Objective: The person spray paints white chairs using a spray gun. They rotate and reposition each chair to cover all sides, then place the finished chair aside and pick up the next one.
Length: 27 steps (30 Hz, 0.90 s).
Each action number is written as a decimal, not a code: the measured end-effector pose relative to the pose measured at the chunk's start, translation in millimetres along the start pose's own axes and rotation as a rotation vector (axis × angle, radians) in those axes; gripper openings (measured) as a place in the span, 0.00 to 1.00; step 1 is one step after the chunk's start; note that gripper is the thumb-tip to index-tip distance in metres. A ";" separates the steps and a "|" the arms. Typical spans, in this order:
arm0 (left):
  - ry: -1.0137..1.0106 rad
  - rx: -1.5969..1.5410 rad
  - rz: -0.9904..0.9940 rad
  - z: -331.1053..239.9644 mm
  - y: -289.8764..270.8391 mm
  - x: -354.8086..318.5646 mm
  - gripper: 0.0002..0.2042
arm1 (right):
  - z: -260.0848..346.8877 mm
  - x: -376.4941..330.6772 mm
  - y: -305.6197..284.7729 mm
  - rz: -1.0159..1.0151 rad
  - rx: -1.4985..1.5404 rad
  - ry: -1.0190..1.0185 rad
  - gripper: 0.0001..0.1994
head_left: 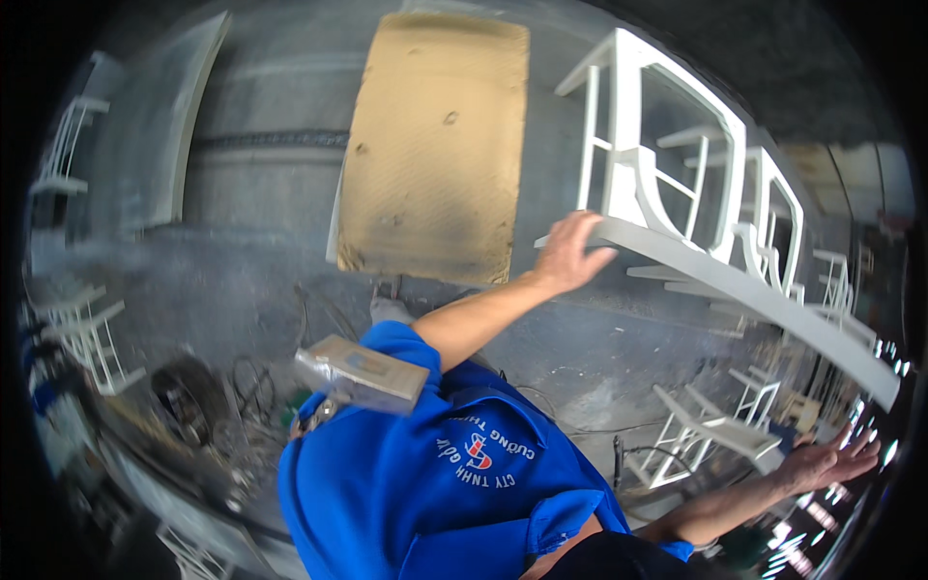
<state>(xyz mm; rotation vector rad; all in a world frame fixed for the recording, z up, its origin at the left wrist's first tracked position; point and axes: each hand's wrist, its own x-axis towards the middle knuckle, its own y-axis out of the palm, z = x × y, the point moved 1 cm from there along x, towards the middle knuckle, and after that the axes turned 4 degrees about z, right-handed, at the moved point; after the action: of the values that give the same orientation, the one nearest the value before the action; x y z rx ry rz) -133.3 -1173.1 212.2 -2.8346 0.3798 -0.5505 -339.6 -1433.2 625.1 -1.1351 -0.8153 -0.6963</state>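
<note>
My left hand is at the near-left end of a long, narrow grey board, thumb spread from the fingers. Whether the fingertips touch the board's end, I cannot tell. Bent by the lens, the board runs from there to the far right, in front of white wooden frames that look like chair or stool parts. My right hand is held out at the lower right, fingers stretched and apart. It holds nothing and is apart from the board's right end.
A tan, stained rectangular panel lies ahead, left of the white frames. A large grey panel stands at the far left. White stools stand at the right, another white stool at the left. Hoses and cables lie on the floor.
</note>
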 end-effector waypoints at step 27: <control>-1.486 -1.209 -1.000 350.2 -254.0 -234.2 0.37 | 3.7 -78.7 140.9 0.425 -0.834 0.286 0.31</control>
<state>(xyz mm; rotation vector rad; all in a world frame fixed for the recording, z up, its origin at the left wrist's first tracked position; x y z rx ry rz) -152.9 -805.2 -113.7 -3.0013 -1.3732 2.2802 -266.4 -1384.8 489.6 -1.8285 0.0079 -0.8320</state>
